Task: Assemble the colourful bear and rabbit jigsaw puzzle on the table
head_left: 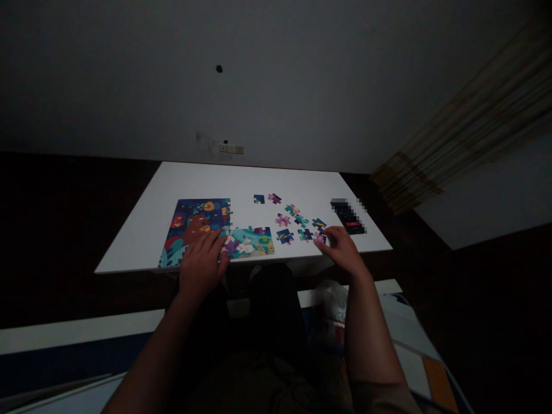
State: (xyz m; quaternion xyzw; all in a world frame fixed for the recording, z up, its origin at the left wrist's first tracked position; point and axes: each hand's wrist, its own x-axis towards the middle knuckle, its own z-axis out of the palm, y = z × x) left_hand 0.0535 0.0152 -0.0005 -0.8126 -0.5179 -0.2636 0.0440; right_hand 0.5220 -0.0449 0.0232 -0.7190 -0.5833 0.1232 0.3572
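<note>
A partly joined jigsaw puzzle point(195, 214) lies at the left of the white table, showing a bear, rabbits and plants. My left hand point(202, 261) rests flat across its lower edge, fingers stretched out, covering part of the picture. At the right, my right hand point(344, 251) has thumb and forefinger closed on a pinkish-purple puzzle piece point(319, 237) at the tabletop. Beside it lies a teal puzzle piece point(305, 234), with a blue and yellow piece point(284, 236) further left. Several more loose pieces spread up toward a dark blue piece point(259, 199).
A dark object, blurred out point(348, 217), lies at the right of the white table point(142, 230). Below the table's front edge are my legs and a clear plastic bag point(332, 305). A wall with sockets point(232, 149) stands behind; a curtain point(414, 178) hangs at right.
</note>
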